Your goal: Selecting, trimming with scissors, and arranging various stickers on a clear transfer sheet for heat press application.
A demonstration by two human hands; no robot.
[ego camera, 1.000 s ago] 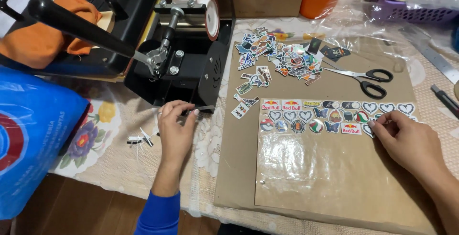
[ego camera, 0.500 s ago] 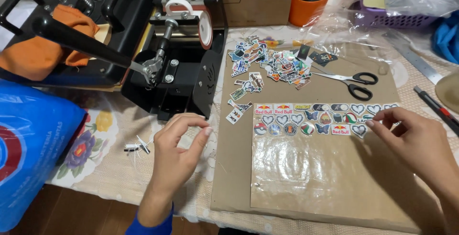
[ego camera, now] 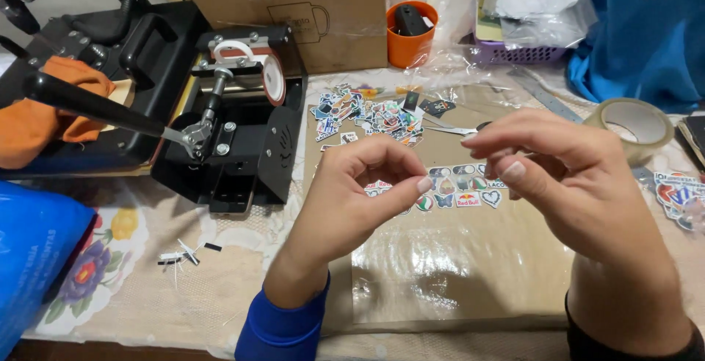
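1. Head view: your left hand (ego camera: 352, 203) and right hand (ego camera: 580, 185) hover above the brown cardboard sheet (ego camera: 440, 258), whose near part is bare; a row of stickers (ego camera: 448, 188) lies just beyond your fingers.
2. A sticker pile (ego camera: 371, 115), black press machine (ego camera: 220, 126) and tape roll (ego camera: 631, 126) ring the table.
3. Both hands' fingertips are pinched; whether they grip anything cannot be told.
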